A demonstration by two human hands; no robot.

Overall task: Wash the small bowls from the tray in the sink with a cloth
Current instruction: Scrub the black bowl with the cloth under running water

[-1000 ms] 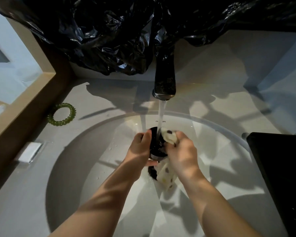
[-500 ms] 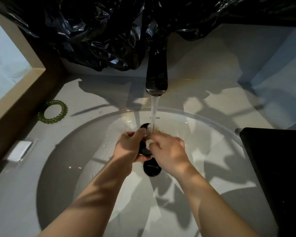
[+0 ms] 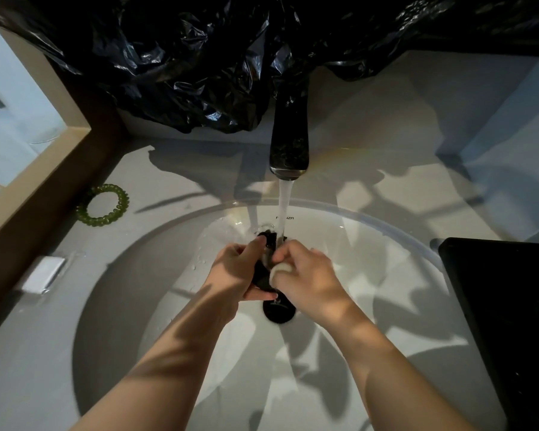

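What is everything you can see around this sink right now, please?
faucet: one, black, behind the sink, running
sink: one, white, centre
drain: one, black, sink bottom
bowl: one, black, under the faucet
cloth: one, cream, against the bowl
hair tie: one, green, left counter
packet: one, white, left counter
tray: one, black, right counter
plastic sheet: one, black, behind the faucet
left hand: one, holds the bowl
right hand: one, grips the cloth

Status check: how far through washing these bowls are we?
Done: no finished bowl is in view. In hand: the left hand holds a small dark bowl under the running tap while the right hand presses the cloth to it. Left: rinsing this one; the black tray at right is too dark to show how many bowls remain.
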